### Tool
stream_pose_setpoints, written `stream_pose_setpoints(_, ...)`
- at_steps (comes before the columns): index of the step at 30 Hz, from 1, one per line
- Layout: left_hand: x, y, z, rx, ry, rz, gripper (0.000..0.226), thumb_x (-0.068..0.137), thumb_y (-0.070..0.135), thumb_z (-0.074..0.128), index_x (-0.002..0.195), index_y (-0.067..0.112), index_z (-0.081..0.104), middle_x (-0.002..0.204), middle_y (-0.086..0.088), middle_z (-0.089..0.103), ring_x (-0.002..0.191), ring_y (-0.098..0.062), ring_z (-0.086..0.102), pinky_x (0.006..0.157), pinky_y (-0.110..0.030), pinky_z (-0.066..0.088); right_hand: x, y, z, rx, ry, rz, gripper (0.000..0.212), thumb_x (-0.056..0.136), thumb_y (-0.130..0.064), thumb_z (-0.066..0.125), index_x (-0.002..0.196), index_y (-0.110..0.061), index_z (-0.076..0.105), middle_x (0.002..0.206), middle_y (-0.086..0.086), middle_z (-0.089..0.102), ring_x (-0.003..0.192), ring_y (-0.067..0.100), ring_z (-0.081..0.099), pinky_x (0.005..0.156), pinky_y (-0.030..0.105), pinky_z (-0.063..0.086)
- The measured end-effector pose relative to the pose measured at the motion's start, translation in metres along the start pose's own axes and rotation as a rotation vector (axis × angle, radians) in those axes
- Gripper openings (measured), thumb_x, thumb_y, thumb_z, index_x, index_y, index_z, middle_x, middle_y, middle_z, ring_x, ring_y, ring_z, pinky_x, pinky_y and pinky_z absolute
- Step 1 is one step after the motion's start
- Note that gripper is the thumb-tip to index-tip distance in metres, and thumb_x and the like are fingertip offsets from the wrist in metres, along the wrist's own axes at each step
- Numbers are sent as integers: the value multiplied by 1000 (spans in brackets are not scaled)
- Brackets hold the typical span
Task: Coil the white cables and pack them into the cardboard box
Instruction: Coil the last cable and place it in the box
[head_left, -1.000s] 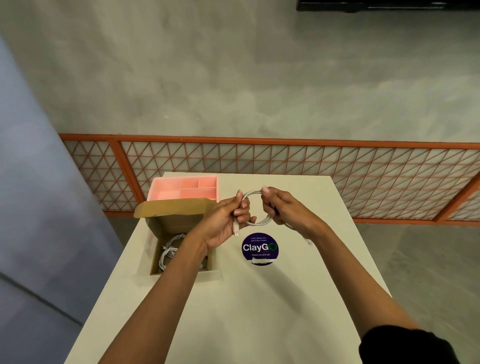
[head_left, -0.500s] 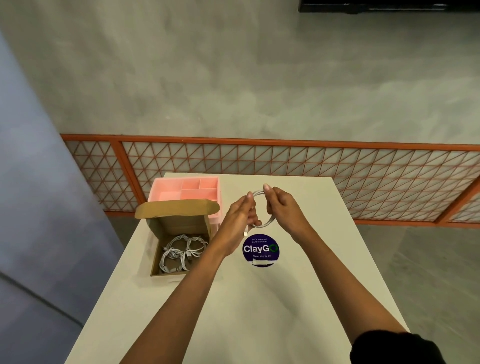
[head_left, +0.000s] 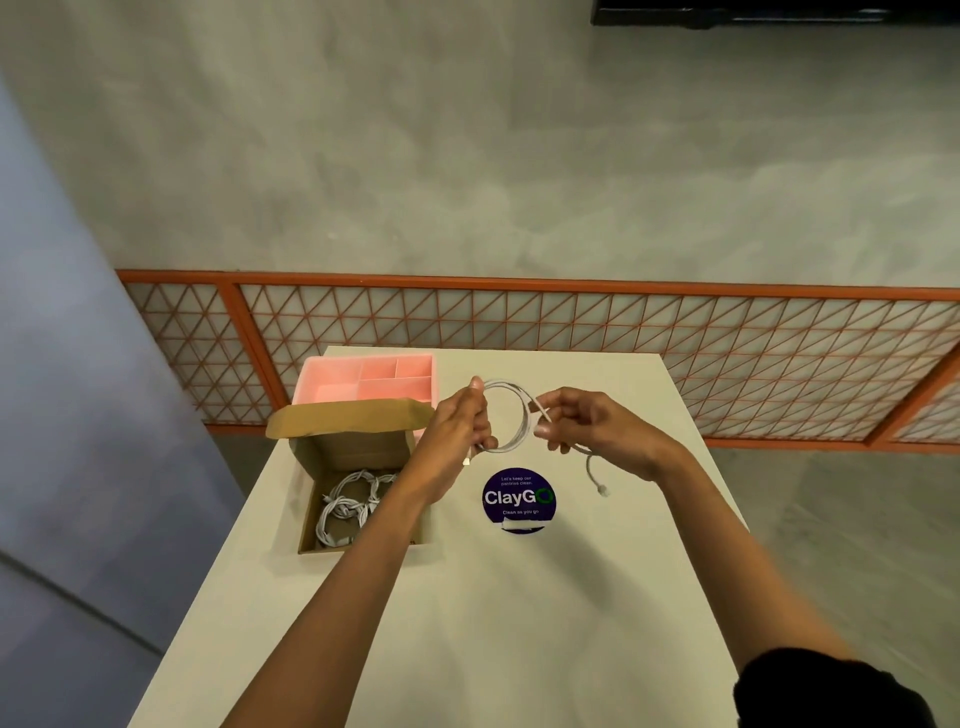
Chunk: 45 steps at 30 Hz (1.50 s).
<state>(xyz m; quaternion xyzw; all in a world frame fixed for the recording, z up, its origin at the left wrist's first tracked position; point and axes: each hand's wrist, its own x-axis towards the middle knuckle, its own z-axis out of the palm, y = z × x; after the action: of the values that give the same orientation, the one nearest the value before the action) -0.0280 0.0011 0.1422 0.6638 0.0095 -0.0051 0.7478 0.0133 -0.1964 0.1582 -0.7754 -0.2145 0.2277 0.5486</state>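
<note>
A white cable (head_left: 522, 415) forms a round loop in the air above the table's middle. My left hand (head_left: 460, 431) grips the loop's left side, with one plug sticking out below the fingers. My right hand (head_left: 587, 431) pinches the strand at the loop's right side, and the loose tail with its plug (head_left: 602, 489) hangs down below that hand. The open cardboard box (head_left: 322, 452) stands at the table's left edge, flap raised at the back. Several coiled white cables (head_left: 348, 501) lie inside it, partly hidden by my left forearm.
A pink compartment tray (head_left: 366, 379) stands behind the box. A round purple ClayGo sticker (head_left: 518, 500) lies on the white table (head_left: 467, 623) under the hands. Beyond the far edge runs an orange lattice railing (head_left: 675, 338); the floor drops away on both sides.
The hands have drawn apart and the loop has widened. My right hand has moved rightward, and the cable's tail with its plug now dangles below it.
</note>
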Motion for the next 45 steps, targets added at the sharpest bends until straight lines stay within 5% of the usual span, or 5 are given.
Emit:
stream_pose_setpoints(5, 3, 9, -13, -51, 32, -1, 37, 101, 34, 36, 68, 18, 35, 62, 3, 19, 51, -7, 25, 51, -17, 37, -2, 19, -7, -205, 110, -23, 17, 91, -23, 60, 97, -14, 73, 97, 0, 70, 94, 12, 64, 90, 25, 47)
stream_pose_setpoints(11, -1, 6, -12, -83, -51, -30, 37, 102, 33, 34, 69, 16, 34, 62, 2, 18, 51, -8, 22, 51, -18, 38, 8, 33, -2, -549, 344, -83, 16, 88, -22, 64, 94, -10, 72, 99, 6, 56, 86, 16, 56, 81, 27, 50)
stream_pose_setpoints(16, -5, 8, -12, -138, -119, -75, 37, 100, 33, 38, 67, 16, 36, 58, 5, 23, 50, -7, 24, 50, -18, 38, 11, 38, -2, -588, 396, -98, 17, 87, -18, 65, 96, -6, 73, 95, 8, 63, 82, 16, 58, 66, 9, 40)
stream_pose_setpoints(28, -13, 1, -12, -40, -238, -84, 38, 102, 34, 33, 67, 18, 32, 58, 7, 23, 51, -6, 23, 57, -21, 34, 20, 12, 2, 457, 702, -64, 16, 87, -9, 65, 100, -1, 68, 87, 14, 71, 77, 22, 72, 84, 25, 56)
stream_pose_setpoints(45, -16, 12, -4, -209, -337, -115, 39, 103, 31, 30, 67, 16, 33, 56, 7, 22, 49, -6, 20, 52, -18, 37, 33, 0, 28, 657, 627, 137, 15, 85, 1, 64, 94, 13, 65, 65, 8, 70, 53, 11, 67, 58, 17, 57)
